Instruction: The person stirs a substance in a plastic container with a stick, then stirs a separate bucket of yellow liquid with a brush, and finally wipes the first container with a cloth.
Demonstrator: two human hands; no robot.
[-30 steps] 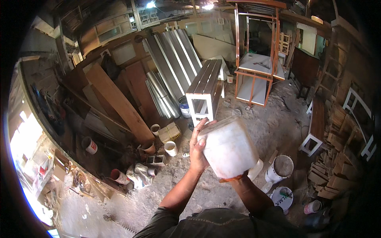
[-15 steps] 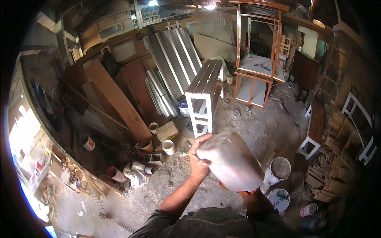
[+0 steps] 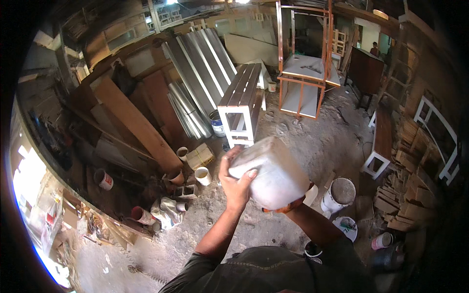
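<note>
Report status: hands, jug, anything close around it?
Left hand grips the side of the white plastic jug. Right hand supports it from beneath, mostly hidden. Jug held tilted, above the white bucket.

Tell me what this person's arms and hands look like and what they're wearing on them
Both forearms are bare. A dark olive-grey short sleeve ends near the left elbow. The left hand wears no glove, and no ring or watch shows; its fingers have short, pale nails. The right hand is mostly hidden, with only an orange-brown band or edge showing there; I cannot tell what it is.
</note>
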